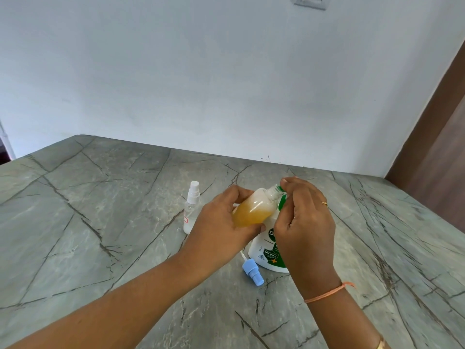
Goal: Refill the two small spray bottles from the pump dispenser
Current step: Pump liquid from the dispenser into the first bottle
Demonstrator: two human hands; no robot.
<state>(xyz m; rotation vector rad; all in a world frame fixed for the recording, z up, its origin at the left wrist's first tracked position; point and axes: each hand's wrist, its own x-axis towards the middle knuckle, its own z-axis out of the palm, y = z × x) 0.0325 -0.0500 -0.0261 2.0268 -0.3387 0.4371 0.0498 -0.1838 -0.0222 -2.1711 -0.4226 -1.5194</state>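
Note:
My left hand [221,222] grips a small clear spray bottle [254,209], tilted, uncapped and partly filled with orange-yellow liquid; its open neck points at the green pump head of the white pump dispenser [266,250]. My right hand [305,220] is curled over that pump head and hides most of it. The bottle's blue spray cap [253,271] with its dip tube lies on the counter in front of the dispenser. A second small spray bottle [191,207], clear with a white cap, stands upright to the left.
All of it sits on a grey marble-patterned counter [100,222] against a pale wall. A brown wooden panel [437,147] rises at the right, and a switch plate [310,1] is on the wall above.

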